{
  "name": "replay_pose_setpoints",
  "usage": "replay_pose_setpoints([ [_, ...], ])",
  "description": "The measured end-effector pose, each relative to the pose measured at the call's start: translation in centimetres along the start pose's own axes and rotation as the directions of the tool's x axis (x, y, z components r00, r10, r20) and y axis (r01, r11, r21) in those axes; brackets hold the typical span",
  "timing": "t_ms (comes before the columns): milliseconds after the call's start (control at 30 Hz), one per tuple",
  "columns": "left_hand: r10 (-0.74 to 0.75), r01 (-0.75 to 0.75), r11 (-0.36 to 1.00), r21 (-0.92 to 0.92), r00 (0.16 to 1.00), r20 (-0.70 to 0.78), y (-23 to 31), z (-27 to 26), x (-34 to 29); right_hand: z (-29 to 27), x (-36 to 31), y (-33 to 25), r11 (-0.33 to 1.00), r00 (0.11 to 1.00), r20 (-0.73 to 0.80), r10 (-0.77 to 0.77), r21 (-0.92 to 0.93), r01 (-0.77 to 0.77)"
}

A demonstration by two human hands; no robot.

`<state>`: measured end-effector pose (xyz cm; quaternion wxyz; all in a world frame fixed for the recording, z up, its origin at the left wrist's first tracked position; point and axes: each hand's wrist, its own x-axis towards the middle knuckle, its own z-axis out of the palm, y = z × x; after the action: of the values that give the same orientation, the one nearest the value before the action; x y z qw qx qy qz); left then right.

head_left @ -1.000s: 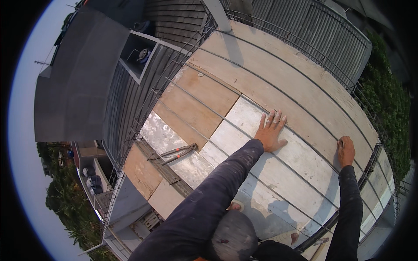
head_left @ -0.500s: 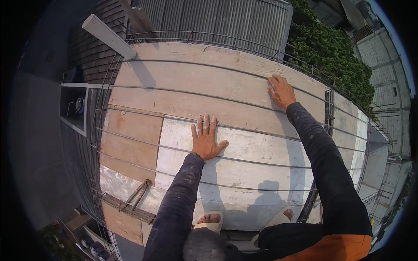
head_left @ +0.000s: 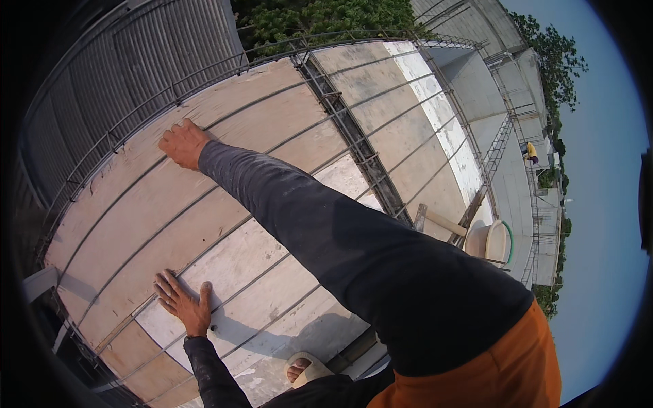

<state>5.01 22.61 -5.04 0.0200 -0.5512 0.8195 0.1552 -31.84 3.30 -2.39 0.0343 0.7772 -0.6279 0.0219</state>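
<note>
My left hand (head_left: 183,302) lies with its fingers spread across a white panel (head_left: 238,251), beside a thin steel rod. Farther out, my right hand (head_left: 185,144) is closed over another long reinforcing rod (head_left: 122,194), above a tan plywood panel (head_left: 156,211). Its fingertips are partly hidden. Several rods run roughly parallel over the panels. A sandal (head_left: 309,370) on my foot shows near the lower edge.
A steel rebar cage (head_left: 146,115) borders the far side, and a rebar-filled channel (head_left: 354,132) crosses the panels. At right are a hammer (head_left: 439,221) and a bucket (head_left: 486,241). A person in yellow (head_left: 530,152) is far off. Beyond lies a corrugated roof (head_left: 136,68).
The view has turned right, bringing the hammer, bucket and distant person into sight. The pliers have left the picture. My right hand has closed more tightly into a fist; the left stays spread.
</note>
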Motion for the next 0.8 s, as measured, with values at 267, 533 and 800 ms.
replay_pose_setpoints([
  [267, 0.000, 0.000, 1.000, -0.007, 1.000, -0.015, -0.5, 0.3, 0.0, -0.1, -1.5, 1.6, 0.997, 0.997, -0.039, 0.066, 0.046, -0.064],
  [533, -0.056, 0.061, 0.995, -0.076, 0.996, 0.072, 0.4, -0.2, -0.1, 0.1, -2.9, 1.6, 0.939, 0.988, -0.036, 0.148, 0.319, -0.129],
  [800, -0.061, 0.073, 0.991, -0.111, 0.992, 0.106, 0.8, -1.1, -0.4, -1.1, -1.1, 1.5, 0.976, 0.986, 0.074, 0.147, 0.153, -0.157],
])
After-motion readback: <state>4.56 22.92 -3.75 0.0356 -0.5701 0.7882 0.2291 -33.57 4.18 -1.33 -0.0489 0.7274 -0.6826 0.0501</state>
